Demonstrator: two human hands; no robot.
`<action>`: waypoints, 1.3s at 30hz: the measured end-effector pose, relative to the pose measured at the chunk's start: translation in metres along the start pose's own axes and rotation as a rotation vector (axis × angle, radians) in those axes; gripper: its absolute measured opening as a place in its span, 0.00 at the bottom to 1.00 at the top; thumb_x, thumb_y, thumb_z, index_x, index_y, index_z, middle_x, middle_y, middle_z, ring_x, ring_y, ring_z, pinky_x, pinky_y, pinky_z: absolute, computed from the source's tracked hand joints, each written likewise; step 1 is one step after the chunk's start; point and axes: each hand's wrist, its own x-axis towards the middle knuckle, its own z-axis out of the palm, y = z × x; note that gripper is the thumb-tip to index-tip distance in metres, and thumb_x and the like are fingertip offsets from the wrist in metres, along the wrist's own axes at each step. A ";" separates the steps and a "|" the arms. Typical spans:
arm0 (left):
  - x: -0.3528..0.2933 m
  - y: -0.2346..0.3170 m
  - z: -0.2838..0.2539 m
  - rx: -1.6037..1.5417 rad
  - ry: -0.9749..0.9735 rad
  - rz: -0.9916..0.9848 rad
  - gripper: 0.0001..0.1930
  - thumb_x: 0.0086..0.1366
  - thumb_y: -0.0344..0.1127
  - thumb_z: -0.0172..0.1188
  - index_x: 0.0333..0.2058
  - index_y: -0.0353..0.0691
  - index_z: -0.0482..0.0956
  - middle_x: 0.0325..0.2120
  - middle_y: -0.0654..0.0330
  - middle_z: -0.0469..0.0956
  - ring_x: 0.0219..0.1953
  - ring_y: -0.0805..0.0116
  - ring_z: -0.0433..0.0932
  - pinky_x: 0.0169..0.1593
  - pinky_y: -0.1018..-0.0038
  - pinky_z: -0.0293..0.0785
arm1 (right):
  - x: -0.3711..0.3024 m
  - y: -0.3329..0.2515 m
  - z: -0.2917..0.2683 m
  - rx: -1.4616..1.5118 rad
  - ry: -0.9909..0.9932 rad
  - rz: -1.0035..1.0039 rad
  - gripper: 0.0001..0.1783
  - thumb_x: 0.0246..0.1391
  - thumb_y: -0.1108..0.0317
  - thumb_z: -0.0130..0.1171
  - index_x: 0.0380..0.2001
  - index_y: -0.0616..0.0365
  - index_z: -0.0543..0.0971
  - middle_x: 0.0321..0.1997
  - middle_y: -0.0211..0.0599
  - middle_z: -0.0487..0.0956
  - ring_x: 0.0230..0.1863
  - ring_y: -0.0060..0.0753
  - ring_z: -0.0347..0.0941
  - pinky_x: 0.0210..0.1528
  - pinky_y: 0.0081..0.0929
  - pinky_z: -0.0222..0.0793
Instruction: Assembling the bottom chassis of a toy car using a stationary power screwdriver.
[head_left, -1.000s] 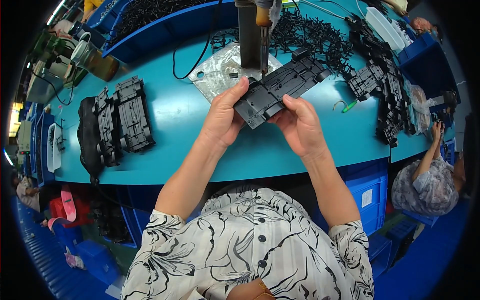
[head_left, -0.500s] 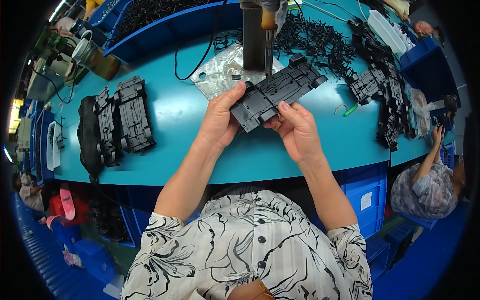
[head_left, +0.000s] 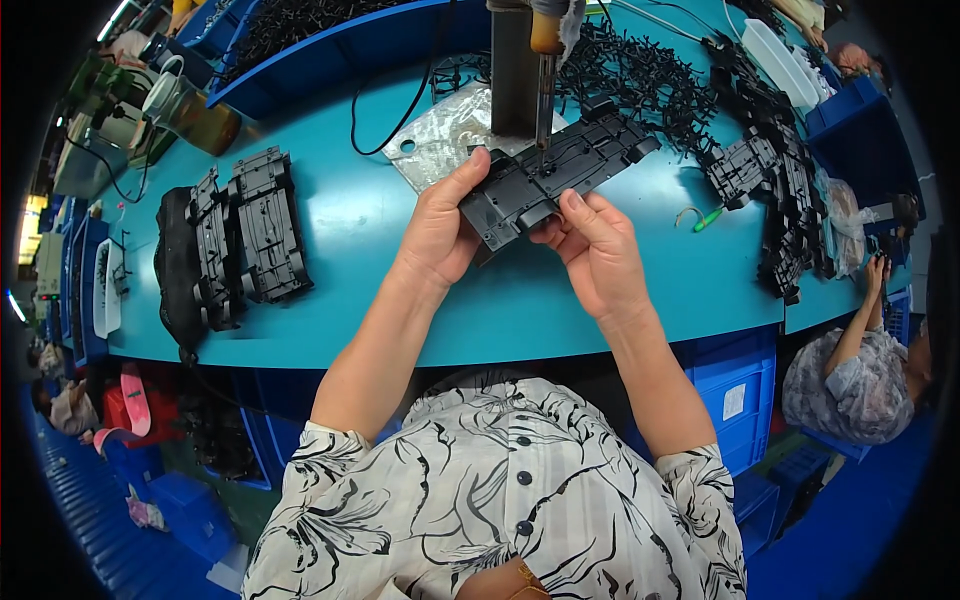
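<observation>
A black plastic toy-car chassis (head_left: pixel 522 190) is held up between my two hands, slanting up to the right over the teal table. My left hand (head_left: pixel 440 222) grips its near left end, the thumb lying along the edge. At its lower edge my right hand (head_left: pixel 604 250) pinches it, thumb on top and fingers beneath. From above, a thin metal rod with an amber collar (head_left: pixel 546 88) points down at the chassis's middle; I cannot tell whether its tip touches. Behind stands a grey metal post (head_left: pixel 513 92) on a silvery base plate (head_left: pixel 425 142).
More chassis (head_left: pixel 268 225) lie at the left beside a black bag-like bundle (head_left: pixel 175 270). Small black parts (head_left: pixel 640 85) are heaped behind, and chassis (head_left: pixel 785 200) pile up at the right near a green-handled tool (head_left: pixel 707 220). A blue bin (head_left: pixel 330 65) stands at the back; a co-worker (head_left: pixel 850 375) sits right.
The chassis has moved slightly away from me, with both hands still gripping it. The rod's tip now points nearer the middle of the chassis.
</observation>
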 end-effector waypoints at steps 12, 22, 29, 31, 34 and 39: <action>0.002 0.003 0.000 -0.018 0.014 -0.010 0.19 0.64 0.44 0.57 0.44 0.33 0.71 0.38 0.52 0.77 0.39 0.66 0.80 0.43 0.71 0.79 | 0.002 -0.002 0.007 -0.001 0.005 -0.025 0.10 0.61 0.65 0.52 0.37 0.62 0.75 0.34 0.35 0.77 0.32 0.25 0.72 0.40 0.26 0.72; 0.002 0.003 -0.003 -0.013 0.028 -0.004 0.19 0.64 0.43 0.57 0.43 0.33 0.71 0.38 0.52 0.77 0.39 0.65 0.80 0.43 0.70 0.80 | 0.001 0.002 0.006 0.006 0.013 -0.001 0.10 0.61 0.65 0.52 0.38 0.62 0.75 0.35 0.35 0.78 0.32 0.25 0.72 0.39 0.25 0.71; 0.001 0.005 0.001 -0.011 -0.001 -0.007 0.19 0.64 0.44 0.57 0.43 0.33 0.71 0.38 0.51 0.77 0.37 0.64 0.81 0.40 0.70 0.82 | 0.002 0.002 0.007 0.028 0.012 -0.008 0.10 0.61 0.65 0.52 0.38 0.63 0.74 0.34 0.35 0.77 0.32 0.24 0.72 0.39 0.24 0.71; 0.001 0.005 0.002 -0.014 -0.023 -0.008 0.19 0.64 0.44 0.57 0.42 0.33 0.71 0.38 0.51 0.77 0.36 0.64 0.81 0.39 0.70 0.82 | 0.002 0.002 0.007 0.028 0.017 -0.009 0.10 0.61 0.66 0.52 0.39 0.63 0.74 0.34 0.35 0.77 0.32 0.25 0.72 0.39 0.24 0.71; 0.002 0.004 0.003 0.036 0.052 0.004 0.22 0.67 0.49 0.51 0.45 0.32 0.70 0.36 0.50 0.79 0.33 0.65 0.82 0.31 0.75 0.81 | 0.002 0.003 0.007 0.048 0.003 -0.006 0.10 0.61 0.66 0.52 0.39 0.63 0.74 0.34 0.35 0.77 0.32 0.25 0.72 0.39 0.24 0.71; 0.002 0.003 0.003 0.045 0.090 -0.009 0.22 0.66 0.50 0.52 0.44 0.33 0.72 0.34 0.52 0.80 0.31 0.67 0.82 0.29 0.76 0.80 | 0.002 0.003 0.007 0.032 0.003 -0.011 0.10 0.61 0.66 0.52 0.38 0.63 0.75 0.34 0.35 0.77 0.32 0.25 0.72 0.40 0.24 0.71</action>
